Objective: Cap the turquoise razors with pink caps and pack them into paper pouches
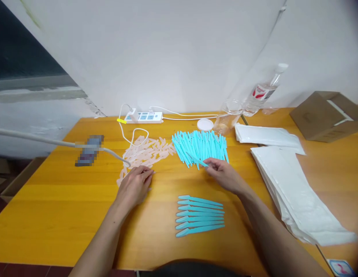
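Note:
My right hand (222,174) pinches a slim turquoise eyebrow razor (197,159) by one end, just in front of a dense pile of similar razors (200,144). My left hand (136,184) rests low over the table at the near edge of a spread of small pale pink plastic pieces (150,152). Its fingers are curled together, and whatever lies between them is hidden. Closer to me, several turquoise razors (200,215) lie side by side in a column, their broader ends to the left.
A power strip (146,117) with white cables lies by the wall; one cable crosses above my left hand. A phone (90,151) is at left. Behind the pile are a round white lid (205,124) and a bottle (261,94). White packets (294,192) and a cardboard box (320,117) sit right.

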The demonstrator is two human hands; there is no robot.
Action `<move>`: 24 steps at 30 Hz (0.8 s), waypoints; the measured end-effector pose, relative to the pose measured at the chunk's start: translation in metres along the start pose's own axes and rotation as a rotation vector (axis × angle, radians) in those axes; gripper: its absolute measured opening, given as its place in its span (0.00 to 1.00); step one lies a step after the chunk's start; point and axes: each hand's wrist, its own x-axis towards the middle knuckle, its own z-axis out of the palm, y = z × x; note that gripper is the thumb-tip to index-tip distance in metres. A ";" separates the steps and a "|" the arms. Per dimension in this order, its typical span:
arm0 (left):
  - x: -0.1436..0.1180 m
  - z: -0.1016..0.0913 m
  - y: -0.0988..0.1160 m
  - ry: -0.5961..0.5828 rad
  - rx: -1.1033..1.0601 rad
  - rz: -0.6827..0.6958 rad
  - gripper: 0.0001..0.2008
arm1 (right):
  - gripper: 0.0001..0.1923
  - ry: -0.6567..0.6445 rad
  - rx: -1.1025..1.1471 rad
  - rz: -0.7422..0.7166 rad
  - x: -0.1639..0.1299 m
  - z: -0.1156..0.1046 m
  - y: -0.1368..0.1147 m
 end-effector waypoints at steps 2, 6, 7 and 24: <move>0.006 0.000 0.005 -0.027 0.036 0.006 0.16 | 0.17 -0.060 -0.094 -0.084 -0.006 0.011 0.003; 0.012 -0.005 0.013 -0.100 0.020 0.033 0.14 | 0.23 -0.026 -0.287 -0.204 -0.012 0.028 0.010; 0.012 -0.006 0.014 -0.109 -0.003 0.034 0.14 | 0.22 -0.003 -0.332 -0.224 -0.014 0.030 0.011; 0.009 0.026 0.060 -0.012 -1.184 -0.493 0.20 | 0.17 -0.072 -0.576 -0.310 -0.022 0.024 0.017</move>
